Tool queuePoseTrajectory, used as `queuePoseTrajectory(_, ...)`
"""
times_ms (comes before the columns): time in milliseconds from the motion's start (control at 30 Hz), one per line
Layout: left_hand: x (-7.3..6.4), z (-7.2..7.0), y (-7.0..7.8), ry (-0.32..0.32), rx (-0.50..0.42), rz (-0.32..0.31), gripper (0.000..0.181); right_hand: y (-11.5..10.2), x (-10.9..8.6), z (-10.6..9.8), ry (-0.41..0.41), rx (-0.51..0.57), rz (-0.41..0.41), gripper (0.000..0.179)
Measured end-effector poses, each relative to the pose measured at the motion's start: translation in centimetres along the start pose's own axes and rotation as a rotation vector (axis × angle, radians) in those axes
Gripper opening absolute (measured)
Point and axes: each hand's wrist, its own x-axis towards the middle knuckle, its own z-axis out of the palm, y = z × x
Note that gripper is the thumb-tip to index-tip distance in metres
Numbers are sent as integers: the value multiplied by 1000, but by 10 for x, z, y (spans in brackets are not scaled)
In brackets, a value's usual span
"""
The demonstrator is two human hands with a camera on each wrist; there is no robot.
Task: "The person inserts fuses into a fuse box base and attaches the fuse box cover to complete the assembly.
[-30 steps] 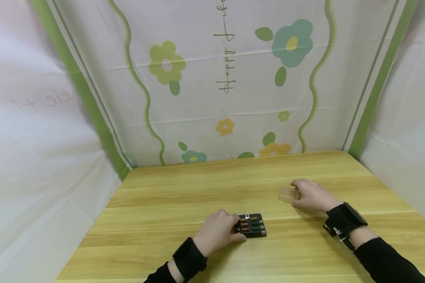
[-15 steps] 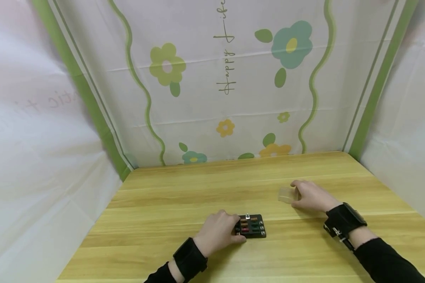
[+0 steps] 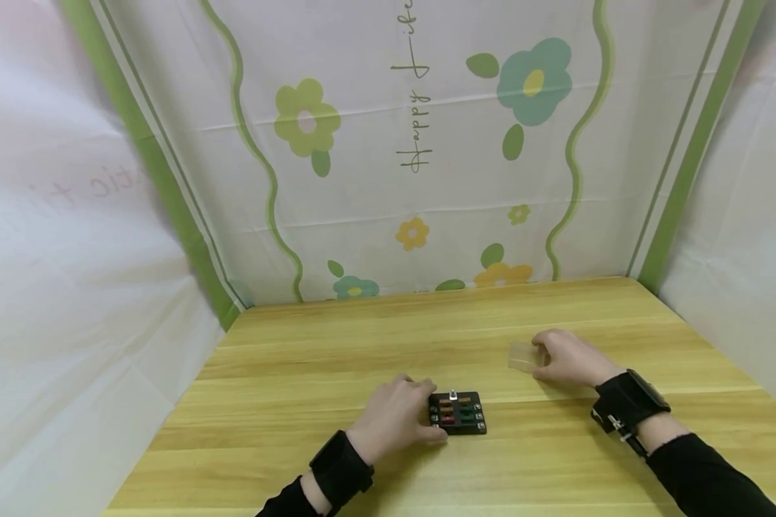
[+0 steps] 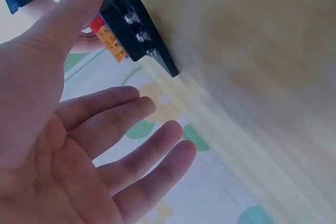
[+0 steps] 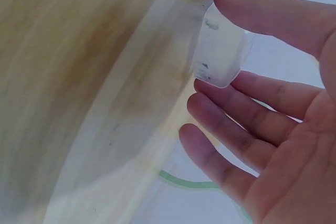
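A black fuse block (image 3: 464,413) with orange, red and green blade fuses and metal screw terminals lies flat on the table, right of my left hand (image 3: 391,418). That hand has its fingers spread; in the left wrist view the thumb (image 4: 79,11) overlaps the near end of the block (image 4: 131,27) while the other fingers stand apart from it. Farther back and to the right, my right hand (image 3: 570,359) holds a clear plastic cover (image 3: 522,357) low at the table. The right wrist view has the cover (image 5: 223,48) between thumb and fingertips.
The wood-grain table (image 3: 336,352) runs back to a white flowered cloth (image 3: 362,179). More white cloth hangs along the left and right sides. Both wrists wear black straps, the left strap (image 3: 341,470) and the right strap (image 3: 630,408).
My left hand has loosened from the fuse block and shifted slightly left, its fingers lifting off the block's left edge. The right hand and the clear cover have stayed in place.
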Motion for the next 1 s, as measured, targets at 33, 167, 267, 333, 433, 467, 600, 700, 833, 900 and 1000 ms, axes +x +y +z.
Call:
queuePoseTrajectory(33, -1, -1, -1, 6, 0, 5, 70, 0, 0, 0, 5, -5, -2, 56)
queuePoseTrajectory(167, -4, -4, -4, 38, 15, 25, 71, -2, 0, -1, 35, -33, -15, 55)
queuePoseTrajectory(267, -5, -6, -6, 40, 17, 14, 71, -4, 0, -2, 51, -46, -24, 54)
queuePoseTrajectory(333, -6, -8, -7, 33, 15, 0, 71, -6, -1, -3, 57, -55, -22, 53)
queuePoseTrajectory(433, -7, -9, -7, 37, 16, -8, 71, -9, -1, -4, 62, -64, -13, 53)
queuePoseTrajectory(467, -7, -9, -8, 40, 22, -8, 71, -10, -1, -4, 65, -66, -11, 53)
queuePoseTrajectory(600, -9, -10, -8, 60, 26, 2, 71, -12, -2, -5, 74, -75, -15, 53)
queuePoseTrajectory(700, -9, -10, -9, 68, 24, 5, 70, -13, -2, -5, 80, -80, -22, 53)
queuePoseTrajectory(833, -9, -10, -9, 67, 18, 4, 71, -14, -4, -6, 88, -79, -29, 52)
queuePoseTrajectory(900, -9, -10, -9, 68, 14, 7, 71, -14, -4, -6, 91, -78, -31, 51)
queuePoseTrajectory(1000, -8, -10, -10, 76, 9, 13, 70, -16, -4, -6, 96, -73, -36, 50)
